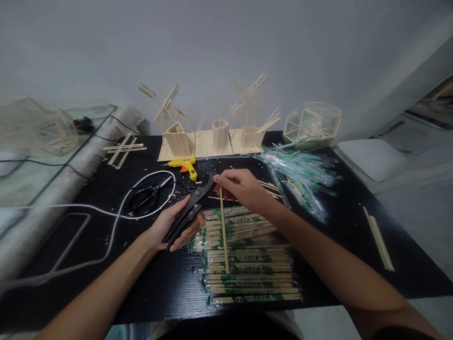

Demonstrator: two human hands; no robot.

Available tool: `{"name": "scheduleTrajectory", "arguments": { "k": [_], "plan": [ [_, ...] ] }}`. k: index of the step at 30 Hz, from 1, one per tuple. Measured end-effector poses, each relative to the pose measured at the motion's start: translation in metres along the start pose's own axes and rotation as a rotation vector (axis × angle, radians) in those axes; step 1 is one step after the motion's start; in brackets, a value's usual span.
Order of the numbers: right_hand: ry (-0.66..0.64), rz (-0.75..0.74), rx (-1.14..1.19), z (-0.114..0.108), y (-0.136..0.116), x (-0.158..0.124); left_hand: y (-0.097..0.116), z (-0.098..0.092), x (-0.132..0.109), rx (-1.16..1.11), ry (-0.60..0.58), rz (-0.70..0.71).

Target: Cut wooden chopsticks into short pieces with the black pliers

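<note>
The left hand (pixel 173 226) has its grip closed around the handles of long black metal cutters (pixel 193 205), whose tip points far and right. Just beside that tip, the right hand (pixel 240 186) pinches the far end of a thin pale bamboo stick (pixel 223 236), which runs back toward the near edge. The stick lies over rows of paper-wrapped chopsticks with green print (pixel 247 264) on the black bench (pixel 170 283). Farther off lie a yellow glue gun (pixel 184 165) and black scissors (pixel 150 194) inside a loop of white cable (pixel 116 222). A heap of clear empty wrappers (pixel 304 174) lies to the right.
</note>
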State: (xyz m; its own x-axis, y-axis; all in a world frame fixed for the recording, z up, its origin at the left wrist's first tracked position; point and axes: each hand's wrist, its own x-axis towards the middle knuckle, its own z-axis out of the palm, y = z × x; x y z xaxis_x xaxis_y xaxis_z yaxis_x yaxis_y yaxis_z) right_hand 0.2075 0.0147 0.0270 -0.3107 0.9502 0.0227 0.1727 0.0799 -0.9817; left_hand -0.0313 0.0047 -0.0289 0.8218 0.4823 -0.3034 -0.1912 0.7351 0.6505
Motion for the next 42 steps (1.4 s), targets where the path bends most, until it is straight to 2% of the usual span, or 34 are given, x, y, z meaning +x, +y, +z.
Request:
{"name": "scheduleTrajectory", "arguments": {
  "k": [8,14,16,23,27,36,42],
  "plan": [
    [-0.056,-0.033,0.054,-0.002,-0.006,-0.002,-0.002,-0.001,0.001,-0.011,-0.053,-0.047],
    [-0.142,0.000,0.152,0.008,-0.003,-0.003,-0.001,-0.001,0.001,-0.009,-0.042,-0.049],
    [-0.164,-0.012,0.136,0.010,-0.001,-0.003,0.000,-0.001,0.000,-0.015,-0.048,-0.049],
    [-0.121,-0.017,-0.081,0.003,-0.006,-0.002,-0.002,-0.006,0.001,-0.032,-0.098,-0.101],
    [-0.158,0.000,-0.068,0.002,-0.007,-0.002,-0.003,-0.006,0.001,-0.048,-0.114,-0.101],
    [-0.246,-0.080,-0.021,-0.002,-0.010,-0.006,-0.003,-0.007,0.001,-0.050,-0.138,-0.071],
    [-0.261,-0.054,0.003,-0.004,-0.012,-0.006,-0.003,-0.007,0.000,-0.035,-0.121,-0.079]
  ]
}}
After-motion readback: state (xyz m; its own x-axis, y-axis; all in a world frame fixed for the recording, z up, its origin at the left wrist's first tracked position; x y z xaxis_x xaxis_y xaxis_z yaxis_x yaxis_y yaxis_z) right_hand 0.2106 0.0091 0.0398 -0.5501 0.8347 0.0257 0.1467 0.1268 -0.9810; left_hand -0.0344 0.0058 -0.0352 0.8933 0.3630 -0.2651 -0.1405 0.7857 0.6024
